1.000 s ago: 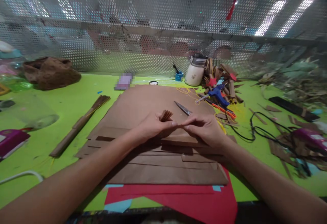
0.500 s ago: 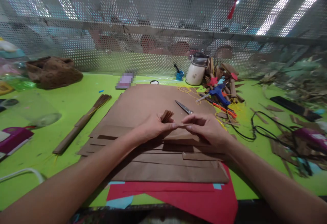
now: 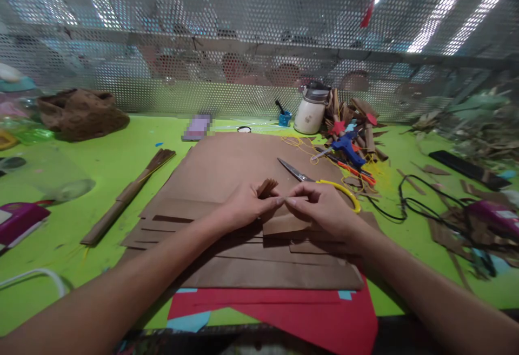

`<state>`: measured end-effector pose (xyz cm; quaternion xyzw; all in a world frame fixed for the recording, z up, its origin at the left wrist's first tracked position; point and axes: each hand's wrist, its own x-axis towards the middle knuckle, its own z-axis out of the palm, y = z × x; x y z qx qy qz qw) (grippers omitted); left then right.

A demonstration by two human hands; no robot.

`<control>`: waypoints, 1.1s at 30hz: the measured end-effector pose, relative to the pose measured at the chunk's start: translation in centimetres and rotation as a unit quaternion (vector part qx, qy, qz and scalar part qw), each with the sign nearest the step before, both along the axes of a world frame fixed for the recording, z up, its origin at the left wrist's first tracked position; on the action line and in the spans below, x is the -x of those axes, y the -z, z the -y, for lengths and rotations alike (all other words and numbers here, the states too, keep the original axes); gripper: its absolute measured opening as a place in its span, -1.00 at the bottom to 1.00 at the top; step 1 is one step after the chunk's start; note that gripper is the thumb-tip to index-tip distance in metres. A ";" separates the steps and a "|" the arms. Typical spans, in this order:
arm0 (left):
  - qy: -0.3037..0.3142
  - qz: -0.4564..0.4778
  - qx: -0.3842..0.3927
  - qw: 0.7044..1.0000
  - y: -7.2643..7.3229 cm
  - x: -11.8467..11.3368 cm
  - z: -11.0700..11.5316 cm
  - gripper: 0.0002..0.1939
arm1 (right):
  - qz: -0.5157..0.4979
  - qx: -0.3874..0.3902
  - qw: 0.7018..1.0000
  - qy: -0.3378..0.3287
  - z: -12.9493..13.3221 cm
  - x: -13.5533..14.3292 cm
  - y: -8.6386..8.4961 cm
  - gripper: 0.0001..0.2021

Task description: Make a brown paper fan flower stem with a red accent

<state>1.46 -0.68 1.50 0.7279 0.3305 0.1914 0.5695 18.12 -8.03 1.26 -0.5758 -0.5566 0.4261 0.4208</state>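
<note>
Holding a pleated brown paper bundle (image 3: 267, 186) in the left hand (image 3: 248, 203), with folds fanned upward between thumb and fingers. Pinching a thin brown paper strip (image 3: 299, 199) between thumb and fingers of the right hand (image 3: 326, 207), fingertips brought right up beside those of the left. Hard to make out, with fingers in the way, any join between strip and bundle.

Working just above a stack of brown paper sheets (image 3: 239, 160), layered in overlapping edges towards 6 o'clock, with a red sheet (image 3: 316, 320) showing from beneath.

From the hands, seeing scissors (image 3: 294, 171) on the paper at 1 o'clock, blades aimed towards 10 and yellow handles partly behind the right hand. Seeing a blue glue gun (image 3: 349, 148) at 2 o'clock and, farther off between 12 and 1, a white jar (image 3: 310, 114). At 3 o'clock, noting a looped black cord (image 3: 400, 209). Well apart at 9 o'clock, noting a long paper roll (image 3: 127, 201) lying slantwise on the green surface (image 3: 409, 152).
</note>
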 end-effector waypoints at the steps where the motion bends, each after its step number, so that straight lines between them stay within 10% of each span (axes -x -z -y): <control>1: 0.003 0.001 0.002 1.000 0.0 0.0 0.0 -0.69 | 0.000 0.002 1.000 0.002 0.0 -0.1 0.0 -0.81; 33: -0.031 0.002 0.050 0.998 0.3 0.2 0.0 -0.71 | -0.080 -0.005 0.997 0.014 -0.3 -1.0 0.9 -0.72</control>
